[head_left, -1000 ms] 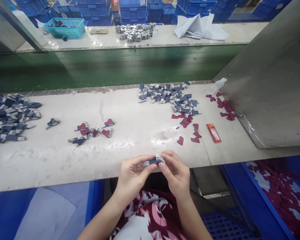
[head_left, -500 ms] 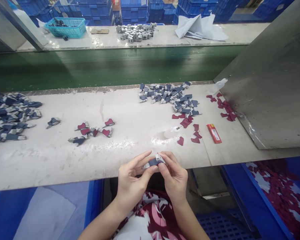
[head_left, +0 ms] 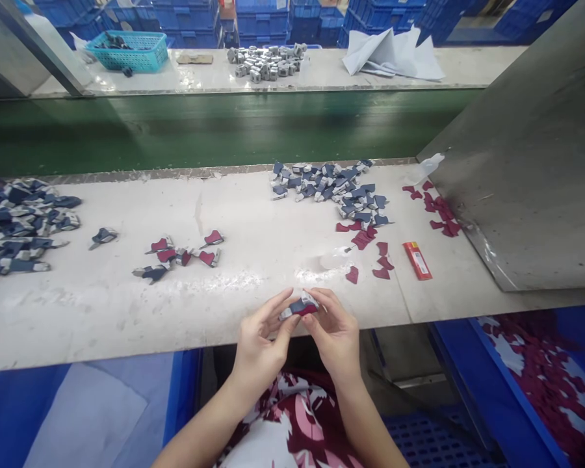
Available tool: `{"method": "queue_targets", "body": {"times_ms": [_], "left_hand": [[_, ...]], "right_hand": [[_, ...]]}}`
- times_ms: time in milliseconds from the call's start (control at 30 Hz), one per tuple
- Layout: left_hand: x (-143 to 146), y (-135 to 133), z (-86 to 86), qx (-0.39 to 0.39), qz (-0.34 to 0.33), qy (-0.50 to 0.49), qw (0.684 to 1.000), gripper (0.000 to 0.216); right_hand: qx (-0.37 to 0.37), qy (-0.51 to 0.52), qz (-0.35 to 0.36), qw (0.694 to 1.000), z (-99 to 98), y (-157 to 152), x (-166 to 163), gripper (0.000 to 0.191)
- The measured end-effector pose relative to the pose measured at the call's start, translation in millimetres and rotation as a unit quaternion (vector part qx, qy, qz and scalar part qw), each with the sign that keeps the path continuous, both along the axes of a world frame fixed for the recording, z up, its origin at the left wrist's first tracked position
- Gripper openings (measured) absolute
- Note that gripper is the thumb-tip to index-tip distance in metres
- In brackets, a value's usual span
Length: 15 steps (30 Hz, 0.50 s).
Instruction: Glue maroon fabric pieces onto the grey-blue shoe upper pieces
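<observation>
Between both hands, over the table's front edge, is a small grey-and-navy part (head_left: 297, 306) with a dark red patch along its near side. My left hand (head_left: 266, 336) grips its left end between thumb and fingers. My right hand (head_left: 335, 328) pinches its right end, the thumb at the red patch. Beyond the hands lie loose dark red cut pieces (head_left: 363, 240) and a small clear bottle (head_left: 335, 258) on its side. Several similar parts with red patches (head_left: 166, 255) lie to the left on the table.
A pile of navy-and-grey parts (head_left: 331, 185) lies at the table's back; another heap (head_left: 24, 221) is far left. A red packet (head_left: 418, 260) lies right, near a metal panel (head_left: 541, 156). Blue bins (head_left: 182, 390) stand below the edge. A turquoise basket (head_left: 131, 55) sits on the far shelf.
The part has turned in my hands, so its dark red patch now shows more. My hands have shifted slightly, the thumbs lower on the part. The things on the table lie as before.
</observation>
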<state>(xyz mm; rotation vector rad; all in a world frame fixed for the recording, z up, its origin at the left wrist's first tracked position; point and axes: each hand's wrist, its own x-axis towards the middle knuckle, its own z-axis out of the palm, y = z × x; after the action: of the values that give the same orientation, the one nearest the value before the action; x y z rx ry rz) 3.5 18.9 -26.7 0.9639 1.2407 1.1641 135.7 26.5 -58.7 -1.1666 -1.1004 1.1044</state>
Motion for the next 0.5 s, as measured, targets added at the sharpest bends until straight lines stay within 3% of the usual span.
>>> {"method": "queue_targets", "body": {"times_ms": [167,333,400,500], "left_hand": [[0.3,-1.4,2.2,0.01,-0.009,0.045,0.999,0.032],[-6.0,6.9,4.0,-0.025,-0.039,0.007,0.999,0.029],[-8.3,8.8,3.6,-0.043,-0.045,-0.017,0.998,0.026],[-10.7,9.5,5.1,-0.074,-0.053,-0.054,0.994,0.029]], "right_hand": [[-0.041,0.013,-0.036,0.998,2.5,-3.0,-9.8,0.023],[-0.096,0.047,-0.032,0.994,-5.8,-0.5,-9.3,0.032],[-0.077,0.033,-0.015,0.996,-8.7,1.9,-4.4,0.034],[0.033,-0.071,-0.018,0.997,-6.8,4.8,6.6,0.043]]}}
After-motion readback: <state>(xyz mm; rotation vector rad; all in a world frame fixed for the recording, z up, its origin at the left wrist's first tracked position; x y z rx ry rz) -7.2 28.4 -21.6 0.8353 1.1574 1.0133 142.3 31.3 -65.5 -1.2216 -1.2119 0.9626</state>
